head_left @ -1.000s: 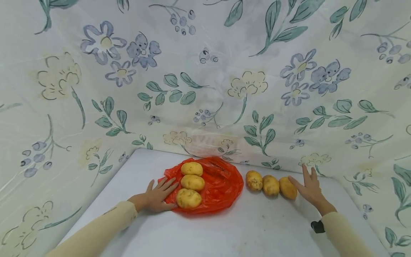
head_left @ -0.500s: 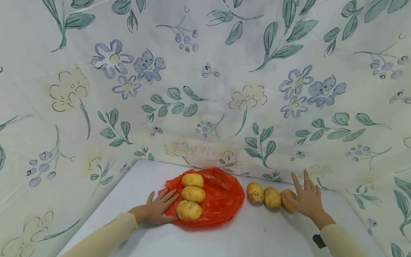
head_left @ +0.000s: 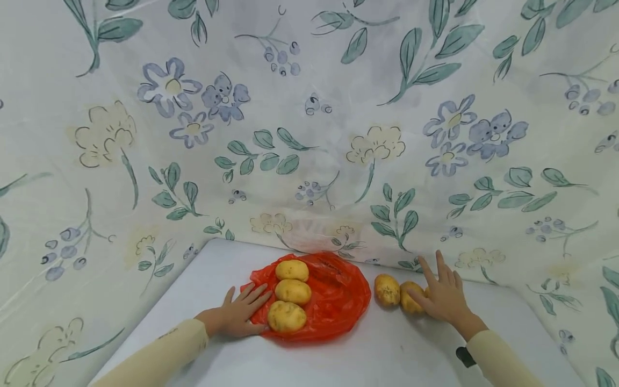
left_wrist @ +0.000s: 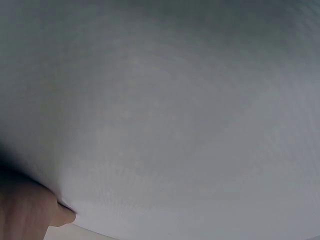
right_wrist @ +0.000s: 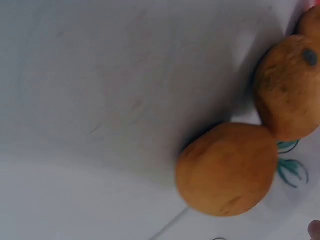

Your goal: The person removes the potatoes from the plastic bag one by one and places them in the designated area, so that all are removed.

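Note:
A red plastic bag [head_left: 338, 301] lies flattened on the white table. Three potatoes, a far one [head_left: 292, 270], a middle one [head_left: 293, 292] and a near one [head_left: 287, 316], lie in a line on its left part. My left hand [head_left: 237, 314] rests with spread fingers on the bag's left edge, beside those potatoes. Right of the bag is a row of three more: a left potato [head_left: 387, 290], a middle potato [head_left: 411, 297] and a right potato [right_wrist: 227, 170], mostly hidden by my right hand in the head view. My right hand [head_left: 442, 295], fingers extended, hovers over the row's right end, gripping nothing.
Behind the table [head_left: 367, 360] hangs a floral-patterned sheet [head_left: 309, 161], meeting its back edge close behind the bag and potatoes. A dark band [head_left: 465, 356] sits at my right wrist. The left wrist view holds mostly pale tabletop [left_wrist: 200, 175].
My right hand has moved left from beside the right potato to over it, near the middle one. The left hand stays on the bag. The head view has tilted up slightly.

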The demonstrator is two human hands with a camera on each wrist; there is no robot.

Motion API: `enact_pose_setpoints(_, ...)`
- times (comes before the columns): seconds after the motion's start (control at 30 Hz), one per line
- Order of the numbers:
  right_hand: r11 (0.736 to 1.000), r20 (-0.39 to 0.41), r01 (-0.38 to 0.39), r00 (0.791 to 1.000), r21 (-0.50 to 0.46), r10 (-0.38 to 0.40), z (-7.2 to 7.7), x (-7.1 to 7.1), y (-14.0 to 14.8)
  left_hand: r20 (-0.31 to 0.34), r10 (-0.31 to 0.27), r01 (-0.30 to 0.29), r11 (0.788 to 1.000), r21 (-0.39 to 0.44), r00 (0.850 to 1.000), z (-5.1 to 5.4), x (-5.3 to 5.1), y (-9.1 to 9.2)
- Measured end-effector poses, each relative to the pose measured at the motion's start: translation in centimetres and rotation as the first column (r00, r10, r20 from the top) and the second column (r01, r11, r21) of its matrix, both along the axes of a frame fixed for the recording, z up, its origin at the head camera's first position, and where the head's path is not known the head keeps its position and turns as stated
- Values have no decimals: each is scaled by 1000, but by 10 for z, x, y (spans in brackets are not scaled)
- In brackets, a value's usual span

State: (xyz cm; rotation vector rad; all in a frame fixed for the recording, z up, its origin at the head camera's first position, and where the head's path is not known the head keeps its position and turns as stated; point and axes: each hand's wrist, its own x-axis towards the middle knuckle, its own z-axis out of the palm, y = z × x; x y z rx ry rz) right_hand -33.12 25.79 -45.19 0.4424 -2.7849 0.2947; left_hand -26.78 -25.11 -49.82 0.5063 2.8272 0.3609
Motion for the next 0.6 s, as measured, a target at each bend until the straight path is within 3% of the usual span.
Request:
enact_pose_setpoints(0.13, 1000, 1, -18, 1000, 4, 18, 5, -3, -11, -2, -1, 1, 1000, -14, 1000, 2, -5, 1)
enact_pose_setpoints(0.37, 998, -3, -64, 998, 0, 64, 7, 1, -28, -8, 14, -14, 999, -34, 1000, -7, -11, 3)
enact_pose_setpoints(0.6, 993, -32, -109, 993, 44, 110, 8, 4, -48, 5, 4, -4, 1000, -25, 1000, 1, -9, 0)
